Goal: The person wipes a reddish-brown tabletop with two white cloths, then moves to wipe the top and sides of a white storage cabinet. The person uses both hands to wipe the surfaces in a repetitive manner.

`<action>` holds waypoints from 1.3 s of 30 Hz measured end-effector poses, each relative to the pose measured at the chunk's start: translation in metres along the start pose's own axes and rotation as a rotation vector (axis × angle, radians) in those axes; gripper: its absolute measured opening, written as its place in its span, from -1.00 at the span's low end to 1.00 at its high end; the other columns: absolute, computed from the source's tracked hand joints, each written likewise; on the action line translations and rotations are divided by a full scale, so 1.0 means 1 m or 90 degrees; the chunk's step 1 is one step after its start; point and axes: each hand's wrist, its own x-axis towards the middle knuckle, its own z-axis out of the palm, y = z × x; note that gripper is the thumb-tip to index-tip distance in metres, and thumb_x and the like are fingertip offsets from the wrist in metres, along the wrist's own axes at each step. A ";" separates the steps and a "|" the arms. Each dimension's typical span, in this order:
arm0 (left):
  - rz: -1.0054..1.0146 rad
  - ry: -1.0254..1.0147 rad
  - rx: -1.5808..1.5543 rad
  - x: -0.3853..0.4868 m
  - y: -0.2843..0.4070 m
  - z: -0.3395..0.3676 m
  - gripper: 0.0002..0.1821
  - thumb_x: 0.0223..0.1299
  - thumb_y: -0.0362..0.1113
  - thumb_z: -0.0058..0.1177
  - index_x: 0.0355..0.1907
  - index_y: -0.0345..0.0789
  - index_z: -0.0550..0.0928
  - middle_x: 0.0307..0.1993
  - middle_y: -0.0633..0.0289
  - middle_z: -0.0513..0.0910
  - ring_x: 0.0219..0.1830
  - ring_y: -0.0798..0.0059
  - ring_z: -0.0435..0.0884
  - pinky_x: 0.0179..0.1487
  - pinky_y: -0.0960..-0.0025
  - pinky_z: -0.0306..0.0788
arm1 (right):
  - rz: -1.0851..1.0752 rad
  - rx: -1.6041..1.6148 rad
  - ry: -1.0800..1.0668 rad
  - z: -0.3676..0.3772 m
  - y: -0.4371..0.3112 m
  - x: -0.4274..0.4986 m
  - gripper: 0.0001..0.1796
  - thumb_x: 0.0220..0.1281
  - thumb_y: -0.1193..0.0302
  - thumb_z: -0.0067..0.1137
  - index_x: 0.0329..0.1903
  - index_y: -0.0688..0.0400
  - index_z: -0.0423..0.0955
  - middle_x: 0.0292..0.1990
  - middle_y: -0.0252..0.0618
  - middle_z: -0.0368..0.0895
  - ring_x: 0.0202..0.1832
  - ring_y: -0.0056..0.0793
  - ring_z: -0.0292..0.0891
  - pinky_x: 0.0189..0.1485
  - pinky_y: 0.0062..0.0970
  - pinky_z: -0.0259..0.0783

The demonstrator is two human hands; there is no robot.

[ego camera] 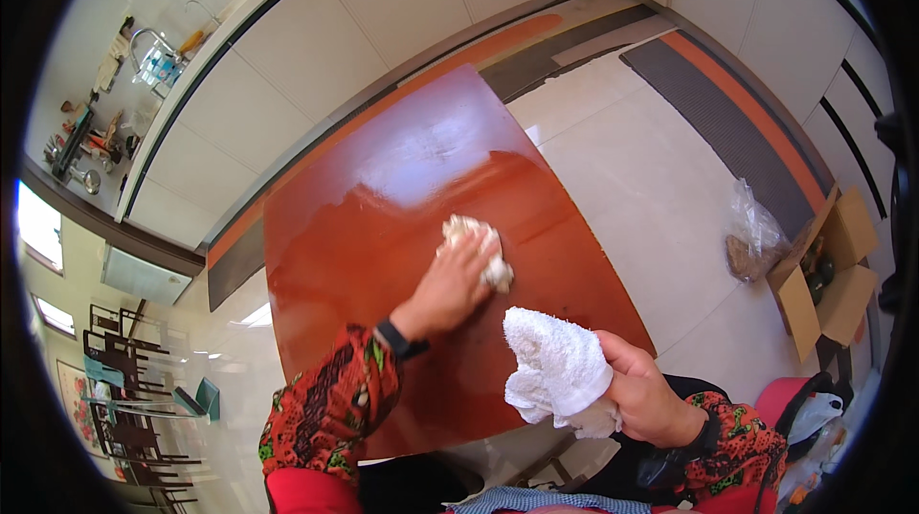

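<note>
Before me stands a reddish-brown table (344, 255) with a glossy top that reflects light at its far end. My left hand (449, 288) presses a crumpled off-white cloth (495, 273) flat against the middle of the tabletop, its fingers spread over it. A dark band circles that wrist. My right hand (642, 388) grips a bunched white terry towel (556, 363), held up above the table's near right corner. The towel's loose folds hang to the left of my fingers. Patterned sleeves cover both forearms.
White base cabinets (316, 47) run along the far side, with a sink faucet (147, 40) on the counter. At right, an open cardboard box (847, 298) stands beside a clear plastic bag (754, 241). A pink bin (782, 399) is near my right elbow. Striped mats (725, 112) line the floor.
</note>
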 end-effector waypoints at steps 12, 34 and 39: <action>0.028 0.101 0.001 0.137 -0.021 0.013 -0.37 0.34 -0.17 0.05 0.41 -0.38 0.39 0.39 -0.13 0.39 0.45 -0.11 0.30 0.53 0.00 0.18 | -0.002 -0.034 0.005 0.002 -0.004 0.002 -0.59 0.57 0.43 0.01 0.37 0.25 0.33 0.12 -0.29 0.59 0.12 -0.58 0.54 0.15 -0.48 0.50; 0.208 0.086 -0.011 0.113 0.068 0.050 -0.37 0.21 -0.21 0.15 0.36 -0.32 0.48 0.39 0.01 0.46 0.43 0.00 0.39 0.44 0.01 0.31 | -0.164 -0.073 0.062 -0.008 -0.010 0.007 -0.64 0.56 0.35 0.02 0.27 0.21 0.44 0.03 -0.34 0.63 0.04 -0.65 0.55 0.05 -0.57 0.50; 0.117 -0.194 -0.183 0.029 0.164 0.053 -0.33 0.26 -0.21 0.16 0.44 -0.23 0.39 0.42 0.01 0.39 0.49 -0.01 0.30 0.57 0.04 0.13 | -0.338 -0.094 0.148 -0.019 -0.019 0.024 -0.59 0.53 0.37 -0.01 0.31 0.27 0.41 0.13 -0.24 0.63 0.13 -0.49 0.60 0.22 -0.44 0.50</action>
